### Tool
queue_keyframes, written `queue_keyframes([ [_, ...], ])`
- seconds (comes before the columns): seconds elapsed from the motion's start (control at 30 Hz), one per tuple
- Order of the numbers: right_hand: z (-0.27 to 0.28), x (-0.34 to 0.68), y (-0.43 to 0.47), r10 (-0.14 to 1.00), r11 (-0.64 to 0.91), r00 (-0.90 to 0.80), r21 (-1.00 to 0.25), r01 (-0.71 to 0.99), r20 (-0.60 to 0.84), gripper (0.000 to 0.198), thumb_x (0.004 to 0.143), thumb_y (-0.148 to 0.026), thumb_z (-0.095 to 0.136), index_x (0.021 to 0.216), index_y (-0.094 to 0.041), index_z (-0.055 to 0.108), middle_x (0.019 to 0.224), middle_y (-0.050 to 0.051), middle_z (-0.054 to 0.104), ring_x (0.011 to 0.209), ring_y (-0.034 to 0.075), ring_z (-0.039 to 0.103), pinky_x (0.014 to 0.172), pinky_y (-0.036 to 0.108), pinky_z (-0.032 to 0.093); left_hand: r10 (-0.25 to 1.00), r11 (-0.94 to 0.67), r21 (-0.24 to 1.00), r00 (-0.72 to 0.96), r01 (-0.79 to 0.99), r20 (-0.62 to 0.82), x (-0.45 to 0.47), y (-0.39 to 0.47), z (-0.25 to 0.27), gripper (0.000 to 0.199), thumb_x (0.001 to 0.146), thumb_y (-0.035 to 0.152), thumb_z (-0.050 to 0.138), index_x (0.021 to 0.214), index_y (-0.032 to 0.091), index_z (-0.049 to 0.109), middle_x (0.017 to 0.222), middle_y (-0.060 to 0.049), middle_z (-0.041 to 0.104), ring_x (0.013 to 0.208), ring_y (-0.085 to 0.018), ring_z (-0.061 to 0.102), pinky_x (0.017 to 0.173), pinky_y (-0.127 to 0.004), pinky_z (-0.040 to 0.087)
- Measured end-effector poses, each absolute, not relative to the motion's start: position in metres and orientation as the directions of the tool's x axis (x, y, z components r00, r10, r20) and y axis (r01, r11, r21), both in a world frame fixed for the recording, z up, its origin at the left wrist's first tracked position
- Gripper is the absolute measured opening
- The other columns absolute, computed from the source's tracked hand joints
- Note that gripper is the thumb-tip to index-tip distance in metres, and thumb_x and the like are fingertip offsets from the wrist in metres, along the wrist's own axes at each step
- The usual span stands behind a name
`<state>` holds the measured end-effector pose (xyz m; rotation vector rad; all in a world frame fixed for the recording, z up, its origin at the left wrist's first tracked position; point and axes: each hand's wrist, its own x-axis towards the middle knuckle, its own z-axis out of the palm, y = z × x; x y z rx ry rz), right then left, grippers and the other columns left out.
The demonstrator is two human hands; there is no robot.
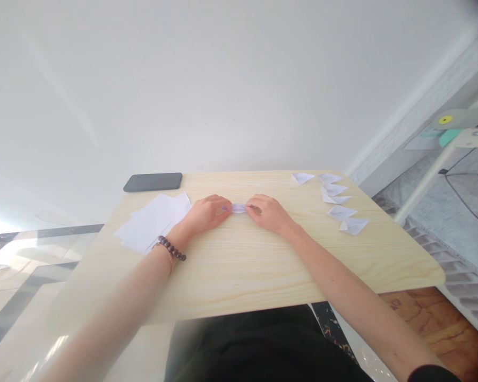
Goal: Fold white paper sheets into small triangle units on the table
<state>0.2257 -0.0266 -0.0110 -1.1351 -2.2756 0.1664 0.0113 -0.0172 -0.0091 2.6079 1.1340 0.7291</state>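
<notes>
Between my hands, a small folded piece of white paper (239, 208) lies low over the middle of the wooden table (231, 265). My left hand (210, 212) pinches its left end with thumb and fingers. The right end is pinched by my right hand (267, 211) in the same way. Fingers cover both ends, so only the middle strip of the paper shows plainly. Left of my left hand is a loose stack of white paper sheets (153, 222), partly behind the wrist.
Several folded paper boats (336, 199) sit along the table's right side, one (302, 178) nearer the back edge. A dark phone (153, 182) rests at the back left corner. Behind the table rises a white wall (223, 95). A metal frame (434, 175) stands at right.
</notes>
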Motion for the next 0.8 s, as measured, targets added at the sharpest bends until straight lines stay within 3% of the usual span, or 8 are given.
queue_keyframes([
  [0.17, -0.0112, 0.2211, -0.0293, 0.776, 0.605, -0.444, -0.331, 0.724, 0.447, 0.016, 0.081, -0.023, 0.045, 0.084, -0.02, 0.06, 0.085, 0.003, 0.063, 0.082, 0.015, 0.055, 0.075, 0.026, 0.041, 0.764, -0.644, 0.317, 0.559, 0.697, 0.322, 0.0138, -0.0209, -0.0061, 0.023, 0.081, 0.027, 0.044, 0.099, 0.023, 0.058, 0.088, -0.002, 0.061, 0.079, -0.015, 0.057, 0.07, -0.026, 0.043],
  [0.3, -0.0107, 0.2188, -0.0308, 0.785, 0.582, -0.423, -0.307, 0.753, 0.452, 0.017, 0.081, -0.026, 0.045, 0.083, -0.019, 0.06, 0.084, 0.003, 0.063, 0.082, 0.015, 0.055, 0.075, 0.027, 0.041, 0.796, -0.598, 0.274, 0.519, 0.753, 0.312, 0.0146, -0.022, -0.006, 0.021, 0.08, 0.03, 0.045, 0.095, 0.023, 0.058, 0.087, -0.001, 0.061, 0.076, -0.015, 0.057, 0.067, -0.025, 0.043],
  [0.47, -0.0099, 0.2185, -0.0307, 0.799, 0.558, -0.4, -0.306, 0.772, 0.449, 0.019, 0.081, -0.023, 0.044, 0.073, -0.018, 0.06, 0.081, 0.003, 0.063, 0.08, 0.015, 0.055, 0.073, 0.026, 0.041, 0.725, -0.666, 0.198, 0.561, 0.719, 0.399, 0.0132, -0.0204, -0.0065, 0.019, 0.082, 0.029, 0.045, 0.09, 0.023, 0.061, 0.098, -0.003, 0.057, 0.092, -0.016, 0.053, 0.071, -0.025, 0.043],
  [0.6, -0.0094, 0.2186, -0.0305, 0.806, 0.555, -0.394, -0.332, 0.763, 0.441, 0.018, 0.08, -0.02, 0.044, 0.072, -0.018, 0.06, 0.081, 0.002, 0.063, 0.078, 0.014, 0.055, 0.072, 0.025, 0.041, 0.667, -0.708, 0.113, 0.609, 0.697, 0.429, 0.0112, -0.0175, -0.0086, 0.019, 0.083, 0.026, 0.044, 0.087, 0.022, 0.063, 0.097, -0.004, 0.054, 0.089, -0.015, 0.051, 0.067, -0.024, 0.043],
  [0.8, -0.0101, 0.219, -0.0305, 0.806, 0.561, -0.394, -0.357, 0.747, 0.443, 0.019, 0.079, -0.019, 0.046, 0.087, -0.02, 0.063, 0.088, 0.002, 0.063, 0.081, 0.014, 0.056, 0.074, 0.026, 0.041, 0.649, -0.737, 0.132, 0.64, 0.663, 0.411, 0.0101, -0.0178, -0.0088, 0.022, 0.085, 0.024, 0.042, 0.097, 0.024, 0.06, 0.099, -0.003, 0.053, 0.086, -0.014, 0.053, 0.069, -0.024, 0.043],
])
